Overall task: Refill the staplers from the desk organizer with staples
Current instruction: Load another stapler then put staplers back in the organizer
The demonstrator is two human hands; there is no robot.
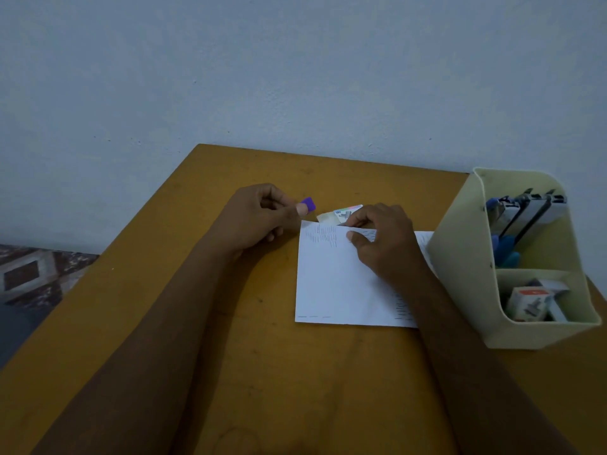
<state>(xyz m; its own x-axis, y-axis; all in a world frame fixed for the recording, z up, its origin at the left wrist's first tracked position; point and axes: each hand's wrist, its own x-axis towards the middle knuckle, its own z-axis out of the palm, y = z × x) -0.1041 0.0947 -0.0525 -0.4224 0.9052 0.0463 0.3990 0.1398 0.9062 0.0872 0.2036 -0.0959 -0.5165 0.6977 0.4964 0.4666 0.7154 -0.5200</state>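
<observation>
Organizer (460, 257) holds staplers (538, 211), staple boxes (528, 302) — left hand (259, 218) pinches purple piece (308, 203), right hand (384, 244) grips box (338, 214).

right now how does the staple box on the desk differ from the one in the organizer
The desk box lies beyond the paper, at the right hand's fingers; the organizer box sits in the front compartment. Its top is red, the desk box's pale. Both picture a stapler.
</observation>
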